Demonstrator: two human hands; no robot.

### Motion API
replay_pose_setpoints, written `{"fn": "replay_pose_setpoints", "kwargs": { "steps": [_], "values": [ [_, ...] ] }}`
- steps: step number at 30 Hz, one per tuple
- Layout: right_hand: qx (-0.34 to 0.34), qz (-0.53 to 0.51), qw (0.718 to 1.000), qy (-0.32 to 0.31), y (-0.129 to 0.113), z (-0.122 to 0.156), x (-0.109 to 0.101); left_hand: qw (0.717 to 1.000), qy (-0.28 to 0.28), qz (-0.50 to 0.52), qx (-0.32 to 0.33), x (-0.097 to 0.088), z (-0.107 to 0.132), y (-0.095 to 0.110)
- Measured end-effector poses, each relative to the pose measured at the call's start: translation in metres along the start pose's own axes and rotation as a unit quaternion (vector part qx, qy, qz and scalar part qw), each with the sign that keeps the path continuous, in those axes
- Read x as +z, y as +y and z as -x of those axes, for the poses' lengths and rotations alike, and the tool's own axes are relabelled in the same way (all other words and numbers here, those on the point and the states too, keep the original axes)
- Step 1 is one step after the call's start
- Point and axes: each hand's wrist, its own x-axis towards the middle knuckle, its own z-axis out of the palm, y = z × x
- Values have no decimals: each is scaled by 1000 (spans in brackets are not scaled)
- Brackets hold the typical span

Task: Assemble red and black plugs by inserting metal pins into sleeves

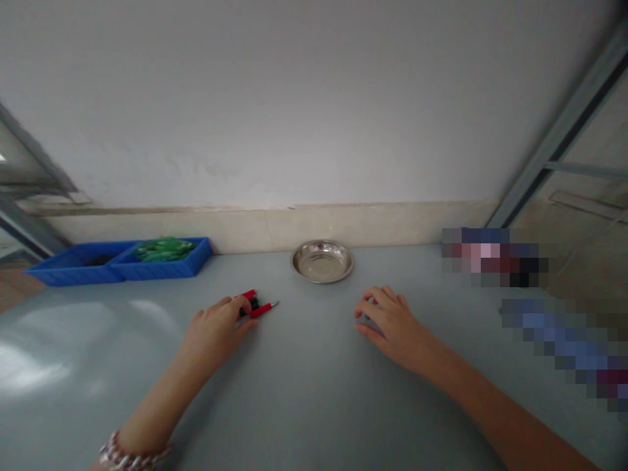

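Observation:
My left hand [220, 320] reaches over a small cluster of red and black pens on the grey table. Its fingers curl around the black parts, and the thumb stands a little apart. One red pen [262, 310] with a pointed silver tip juts out to the right of the fingers, and another red piece [250, 294] shows behind them. On the right, my right hand [387, 320] hovers low over the table, fingers loosely bent and thumb apart from them. A tiny dark spot shows between its fingers, too small to name. Between and beyond the hands sits a round, shallow metal dish [322, 280].
Blue plastic trays [161, 269] stand at the back left against the wall; one holds green pieces [165, 248], the other some dark ones [99, 260]. A pixelated area covers the right edge. The wall [314, 131] and metal frame posts [554, 144] bound the table [314, 392].

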Motion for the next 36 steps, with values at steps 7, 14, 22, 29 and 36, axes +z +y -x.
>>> {"fn": "replay_pose_setpoints", "kwargs": {
  "steps": [7, 14, 22, 29, 36],
  "values": [
    [-1, 2, 1000, 6, 0, 0, 0, 1000, 8, 5, -7, -1, 0, 1],
    [-1, 5, 1000, 13, -1, 0, 1, 1000, -16, 12, 0, 0, -1, -1],
    [3, 4, 1000, 8, -2, 0, -1, 999, -30, -12, -6, -4, 2, 2],
    [-1, -3, 1000, 11, -1, 0, 0, 999, -46, -22, -7, -5, 7, 8],
    [-5, 0, 1000, 7, 0, 0, -1, 1000, -7, -4, -1, 0, 5, 1]
  ]
}}
